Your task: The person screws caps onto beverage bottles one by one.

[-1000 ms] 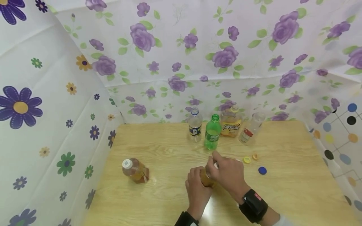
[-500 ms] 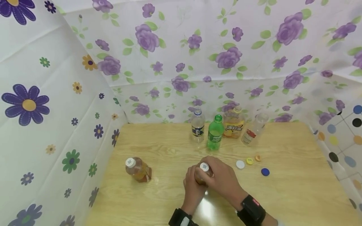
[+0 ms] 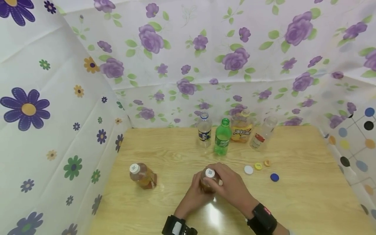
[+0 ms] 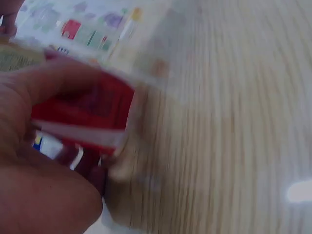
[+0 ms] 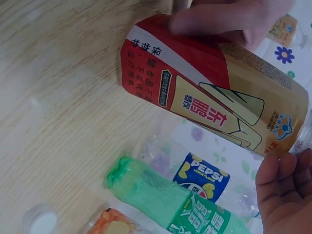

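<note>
In the head view, a bottle of amber drink (image 3: 209, 186) with a white cap stands near the table's front, between both hands. My left hand (image 3: 194, 197) grips its lower body. My right hand (image 3: 235, 189) curls round its upper part, thumb beside the cap. The right wrist view shows the bottle's red and gold label (image 5: 209, 92), with my right fingers (image 5: 280, 178) at the neck end. Up close in the left wrist view, my left hand (image 4: 44, 190) wraps the label's red part (image 4: 105, 109). The palm side of the right hand is partly hidden.
Another capped amber bottle (image 3: 144, 178) stands at left. Along the back are a clear Pepsi bottle (image 3: 204, 133), a green bottle (image 3: 222, 138), an orange-labelled bottle (image 3: 241, 130) and a clear red-labelled bottle (image 3: 261, 137). White (image 3: 248, 169), yellow (image 3: 258, 166), orange (image 3: 266, 163) and blue (image 3: 274, 177) caps lie at right.
The right hand has come down from over the bottle's top, so its white cap now shows. The left forearm has swung left. The loose white cap, mostly covered before, is in sight.
</note>
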Demonstrator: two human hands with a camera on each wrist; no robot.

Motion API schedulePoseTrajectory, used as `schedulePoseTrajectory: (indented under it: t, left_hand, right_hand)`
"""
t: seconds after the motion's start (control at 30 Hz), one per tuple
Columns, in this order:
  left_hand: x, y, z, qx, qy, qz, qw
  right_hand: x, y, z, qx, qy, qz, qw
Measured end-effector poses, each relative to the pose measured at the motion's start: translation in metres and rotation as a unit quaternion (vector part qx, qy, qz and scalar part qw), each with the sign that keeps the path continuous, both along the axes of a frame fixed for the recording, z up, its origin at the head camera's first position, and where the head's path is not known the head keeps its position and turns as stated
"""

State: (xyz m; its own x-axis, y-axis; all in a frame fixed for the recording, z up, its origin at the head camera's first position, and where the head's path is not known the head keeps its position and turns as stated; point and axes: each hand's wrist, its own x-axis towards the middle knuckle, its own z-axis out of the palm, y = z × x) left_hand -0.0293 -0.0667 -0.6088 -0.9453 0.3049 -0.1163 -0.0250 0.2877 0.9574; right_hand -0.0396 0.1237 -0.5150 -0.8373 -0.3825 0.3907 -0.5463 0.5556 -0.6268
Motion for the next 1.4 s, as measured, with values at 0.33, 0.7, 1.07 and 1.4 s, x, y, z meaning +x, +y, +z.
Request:
schedulePoseTrajectory:
  t: [0.33,0.7,1.07,1.4]
  left_hand:
    - [0.003,-0.009,-0.002,0.036,-0.022,0.003,0.9991]
    - [0.004,-0.020,-0.010,0.039,-0.021,0.042,0.9981]
    - [-0.005,-0.048,-0.006,0.036,-0.012,0.070,0.9968]
    - [-0.008,-0.075,0.001,0.008,0.004,0.119,0.9929]
  right_hand:
    - [0.003,0.004,-0.003,-0.022,-0.055,-0.001,0.9983]
    - [0.012,0.030,-0.021,-0.034,-0.066,-0.034,0.9967]
    - [0.019,0.054,-0.041,-0.013,-0.130,-0.096,0.9869]
    - [0.030,0.070,-0.057,-0.030,-0.172,-0.133,0.9756]
